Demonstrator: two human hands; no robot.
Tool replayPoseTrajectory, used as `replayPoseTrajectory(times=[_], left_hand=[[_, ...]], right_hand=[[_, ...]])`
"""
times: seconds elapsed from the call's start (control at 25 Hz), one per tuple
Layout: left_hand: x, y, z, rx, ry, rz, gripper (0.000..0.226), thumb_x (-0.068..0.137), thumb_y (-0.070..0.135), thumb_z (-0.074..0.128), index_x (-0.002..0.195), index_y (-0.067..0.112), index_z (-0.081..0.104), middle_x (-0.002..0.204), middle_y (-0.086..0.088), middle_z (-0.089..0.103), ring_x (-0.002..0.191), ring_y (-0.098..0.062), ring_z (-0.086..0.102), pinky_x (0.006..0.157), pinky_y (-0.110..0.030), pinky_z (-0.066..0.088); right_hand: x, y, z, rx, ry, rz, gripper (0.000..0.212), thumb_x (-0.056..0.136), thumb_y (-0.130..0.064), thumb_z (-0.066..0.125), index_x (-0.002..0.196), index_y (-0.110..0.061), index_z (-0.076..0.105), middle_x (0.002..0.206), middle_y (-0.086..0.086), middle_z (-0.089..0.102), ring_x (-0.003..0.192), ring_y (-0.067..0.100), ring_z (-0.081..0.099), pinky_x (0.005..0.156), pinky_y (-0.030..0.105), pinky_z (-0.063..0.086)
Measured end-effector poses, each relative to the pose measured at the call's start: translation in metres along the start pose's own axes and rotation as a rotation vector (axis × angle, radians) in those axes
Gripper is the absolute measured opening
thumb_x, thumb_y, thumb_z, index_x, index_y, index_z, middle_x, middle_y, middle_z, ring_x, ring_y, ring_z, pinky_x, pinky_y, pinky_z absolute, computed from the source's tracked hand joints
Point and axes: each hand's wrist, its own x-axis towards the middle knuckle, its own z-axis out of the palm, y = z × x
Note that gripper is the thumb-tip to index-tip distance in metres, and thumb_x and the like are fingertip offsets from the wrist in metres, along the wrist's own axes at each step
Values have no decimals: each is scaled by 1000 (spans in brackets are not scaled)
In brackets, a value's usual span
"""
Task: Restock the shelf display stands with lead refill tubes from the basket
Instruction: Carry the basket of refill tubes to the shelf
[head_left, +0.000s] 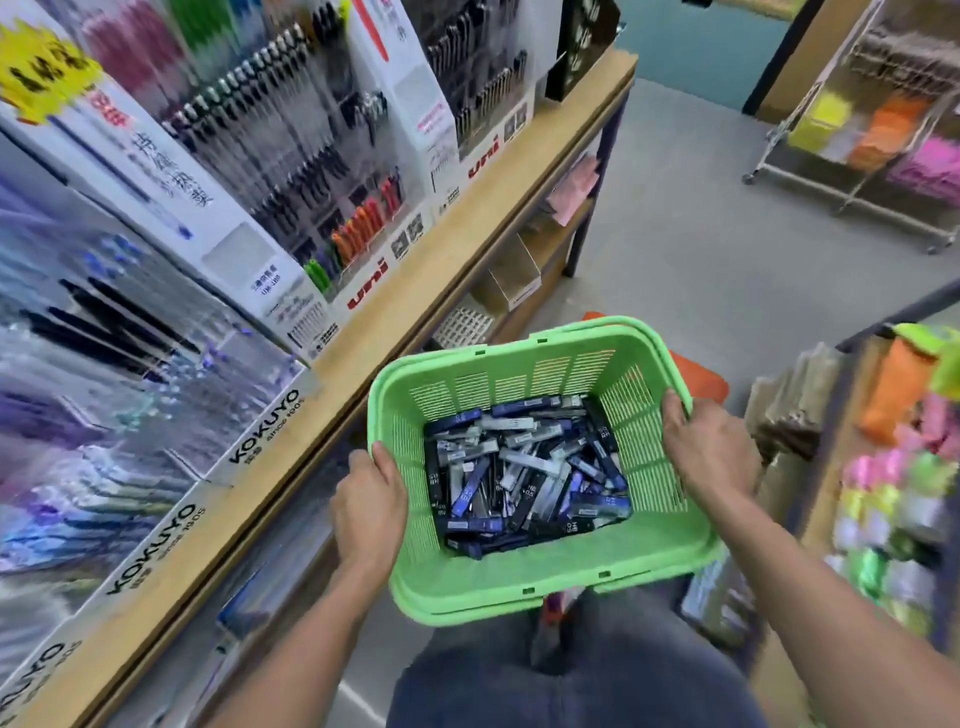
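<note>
A green plastic basket (519, 371) is held in front of me above the aisle floor. Its bottom is covered with several lead refill tubes (524, 470), black, blue and grey, lying in a loose heap. My left hand (371, 501) grips the basket's left rim, thumb over the edge. On the opposite side my right hand (709, 447) grips the right rim, fingers curled over it. To the left runs a wooden shelf (415, 306) carrying pen display stands (332, 171), their pens standing in rows.
White display boxes marked KOKUYO (265, 426) and uni (366, 283) line the shelf's front edge. Lower shelves below hold small cartons (511, 283). A wire rack with coloured goods (878, 135) stands at the far right, another coloured display (904, 467) close on my right. Grey floor (701, 249) lies ahead.
</note>
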Motion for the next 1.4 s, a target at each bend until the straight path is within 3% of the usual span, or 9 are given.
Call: replayPoseTrajectory(times=[0.08,0.36,0.48,0.56,0.68,0.84,1.12,1.24,1.4], left_hand=[[10,12,7,-5,21,-16,46,106,37,24,81,8,48,58,-8,56,47,-27,56,48,-44,50],[39,48,33,-74,70,-78,47,104,39,22,78,8,47,53,-8,53,40,-26,52,38,-44,47],[52,61,54,-97,78,-168,45,105,37,24,80,8,47,56,-10,54,44,-30,55,40,-41,45],[61,74,71,-102,94,-225,43,106,35,26,80,7,46,56,-11,54,46,-33,55,42,-39,42],[77,109,97,-118,136,-303,37,107,27,33,81,6,47,56,-9,51,49,-34,54,48,-39,42],[92,155,157,-98,181,-465,35,107,27,33,82,8,48,56,-2,45,48,-21,45,53,-36,35],[98,208,289,-3,220,-830,50,107,39,28,88,1,55,78,-29,62,71,-42,62,61,-38,41],[87,201,334,13,236,-898,40,107,39,27,92,9,48,77,-22,58,72,-40,59,66,-42,45],[81,160,391,69,239,-900,45,105,41,26,100,4,51,77,-23,63,70,-43,62,64,-41,47]], right_hand=[[31,-16,-1,-5,7,-24,62,101,-55,35,110,-2,66,104,32,66,97,45,64,83,47,51],[106,-49,-3,-46,-34,-119,58,102,-56,34,100,-7,66,79,19,60,72,35,58,66,38,45],[146,-67,2,-25,-14,-193,61,99,-59,31,89,-8,63,75,16,64,70,33,63,67,40,52],[176,-75,7,-26,-45,-221,56,101,-55,34,81,-10,57,65,9,57,59,26,56,57,35,47],[230,-80,20,-32,-91,-254,53,103,-52,37,75,-11,54,61,9,53,55,21,50,56,34,43],[312,-84,56,-67,-142,-361,57,100,-58,32,74,-12,53,61,11,55,58,28,55,63,39,52],[444,-70,125,-130,-297,-599,61,101,-58,31,77,-9,56,70,17,62,65,34,62,69,47,56],[460,-52,165,-165,-332,-631,66,100,-61,30,82,-5,61,76,21,66,70,38,64,70,50,56],[462,-34,230,-190,-359,-651,66,101,-58,32,91,-1,65,88,26,68,82,42,65,76,47,53]])
